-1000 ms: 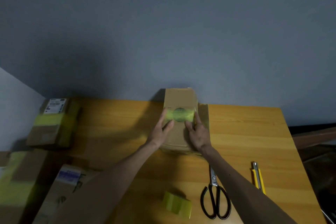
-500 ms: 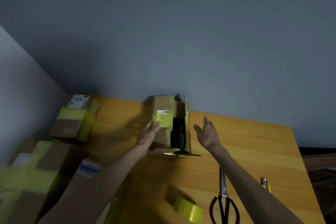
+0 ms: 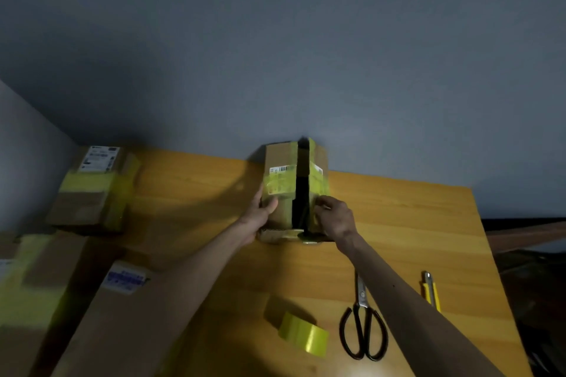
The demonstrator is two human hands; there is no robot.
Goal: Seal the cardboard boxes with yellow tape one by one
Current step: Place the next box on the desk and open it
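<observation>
- The small brown cardboard box (image 3: 280, 162) stands at 12 o'clock, its flaps apart.
- My left hand (image 3: 260, 214) grips its left side; my right hand (image 3: 335, 219) curls on the right flap.
- Next, I think: close the flaps, then fetch the yellow tape roll (image 3: 303, 337).

table (image 3: 398, 223): smooth wood | box (image 3: 280, 217): matt cardboard | tape roll (image 3: 304, 336): glossy | scissors (image 3: 363, 297): metal blades

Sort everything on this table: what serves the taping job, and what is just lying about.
Job: open box, gripped by left hand and right hand; yellow tape roll; scissors.
Lying about: yellow knife; already taped box, back left.
</observation>
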